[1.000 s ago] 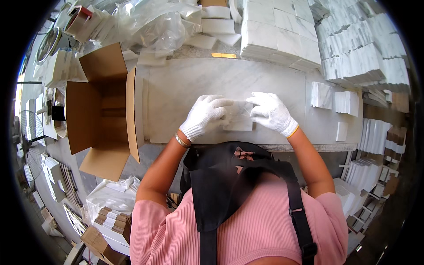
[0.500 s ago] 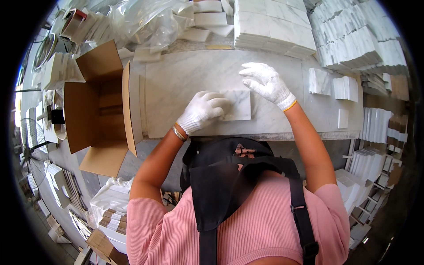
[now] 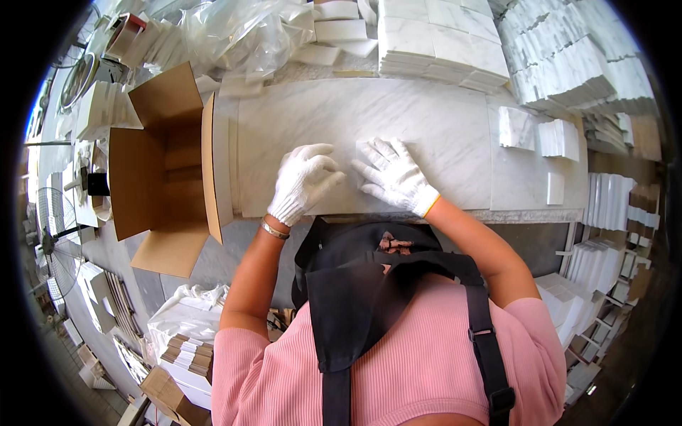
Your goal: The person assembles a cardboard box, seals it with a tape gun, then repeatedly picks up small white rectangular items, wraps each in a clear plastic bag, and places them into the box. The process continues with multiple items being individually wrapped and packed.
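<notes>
The right hand [image 3: 392, 174] lies palm down, its gloved fingers spread almost straight over a pale marble tile [image 3: 358, 151]. The hand hides most of the tile; a corner shows by the fingertips. These fingers press flat rather than grip. Just left of them, the left hand [image 3: 307, 181] has its fingers half bent, the thumb apart from the fingertips, and hold of nothing that shows. Under both hands spreads a grey-veined marble slab [image 3: 305, 110].

Left of the left fingers stands an open cardboard box [image 3: 212, 163], flaps folded outward; its visible interior shows bare brown walls and a crease across the bottom. To the right of the right fingers, two small tile stacks [image 3: 516, 129] sit near the slab's right end, with a narrow white piece [image 3: 555, 189] closer to the front edge.

Low to the left of the left fingers are a white plastic bag [image 3: 186, 312], a banded bundle of brown cardboard [image 3: 188, 356] and a smaller carton [image 3: 167, 392], its contents unclear. Beyond the fingertips lie crumpled clear plastic sheeting [image 3: 238, 35] and, farther right, a large block of stacked marble tiles [image 3: 437, 39].
</notes>
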Available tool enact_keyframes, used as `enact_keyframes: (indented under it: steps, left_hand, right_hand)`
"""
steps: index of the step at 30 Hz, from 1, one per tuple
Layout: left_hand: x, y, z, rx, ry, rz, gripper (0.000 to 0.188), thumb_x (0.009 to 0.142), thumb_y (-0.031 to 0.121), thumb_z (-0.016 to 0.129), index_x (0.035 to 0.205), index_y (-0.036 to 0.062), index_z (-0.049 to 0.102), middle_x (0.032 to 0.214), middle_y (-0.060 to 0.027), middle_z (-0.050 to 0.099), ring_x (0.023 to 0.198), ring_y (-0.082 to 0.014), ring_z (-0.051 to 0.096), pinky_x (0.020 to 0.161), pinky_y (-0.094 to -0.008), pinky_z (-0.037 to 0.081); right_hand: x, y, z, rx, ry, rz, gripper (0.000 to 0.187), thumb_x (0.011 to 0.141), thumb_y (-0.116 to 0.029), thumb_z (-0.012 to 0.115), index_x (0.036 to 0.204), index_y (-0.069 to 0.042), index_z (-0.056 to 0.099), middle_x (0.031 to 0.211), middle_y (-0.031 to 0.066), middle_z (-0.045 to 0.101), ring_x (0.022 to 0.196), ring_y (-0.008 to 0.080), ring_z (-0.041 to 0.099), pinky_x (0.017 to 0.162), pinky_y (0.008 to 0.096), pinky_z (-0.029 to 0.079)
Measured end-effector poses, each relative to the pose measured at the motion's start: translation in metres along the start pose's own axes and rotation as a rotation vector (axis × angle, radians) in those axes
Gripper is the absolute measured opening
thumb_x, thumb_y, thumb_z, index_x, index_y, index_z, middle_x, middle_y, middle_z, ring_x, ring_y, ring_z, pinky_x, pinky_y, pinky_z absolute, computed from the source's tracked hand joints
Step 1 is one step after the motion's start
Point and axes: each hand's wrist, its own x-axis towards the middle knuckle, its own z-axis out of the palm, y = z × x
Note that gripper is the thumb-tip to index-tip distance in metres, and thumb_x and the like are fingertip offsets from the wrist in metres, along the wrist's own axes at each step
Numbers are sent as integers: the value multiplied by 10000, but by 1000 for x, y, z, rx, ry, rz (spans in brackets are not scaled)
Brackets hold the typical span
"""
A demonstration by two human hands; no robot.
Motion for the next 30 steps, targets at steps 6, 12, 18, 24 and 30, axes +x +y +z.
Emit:
enact_keyframes:
  steps: [6,12,18,24,30]
  left_hand:
    - [72,60,3,-171,181,164,174,832,203,788,974,111,747,1171,-115,730,1106,-321,667,929,-426,523]
    - [80,50,92,6,-95,317,342,896,328,704,1198,168,709,1363,-83,632,1307,-339,560,1039,-480,466]
    - [20,4,74,151,-176,247,517,920,368,669,1403,190,625,1532,-171,492,1420,-429,435,1150,-550,357]
    - [-6,6,63,191,-250,205,598,912,353,697,1463,158,573,1599,-219,404,1470,-426,380,1198,-557,295]
    - [3,8,55,154,-207,255,614,860,372,736,1406,121,610,1520,-215,493,1397,-409,461,1128,-536,367]
  right_hand:
    - [-10,-15,1,36,44,-72,562,905,-496,679,1418,-280,603,1504,103,541,1426,343,459,1201,624,249]
    - [-11,-19,-5,381,-496,62,382,975,-441,589,1275,-228,692,1252,126,685,1241,341,585,1076,578,403]
    - [-40,-17,-24,768,-88,-13,306,940,-284,694,1198,-135,763,1273,71,722,1269,262,611,1179,441,366]
    - [-64,9,-54,995,-190,195,324,919,-166,723,1222,-57,747,1223,109,746,1234,262,646,1073,409,486]
    - [-24,81,-131,775,-25,428,297,944,-139,708,1219,-32,739,1190,138,748,1113,244,705,990,358,536]
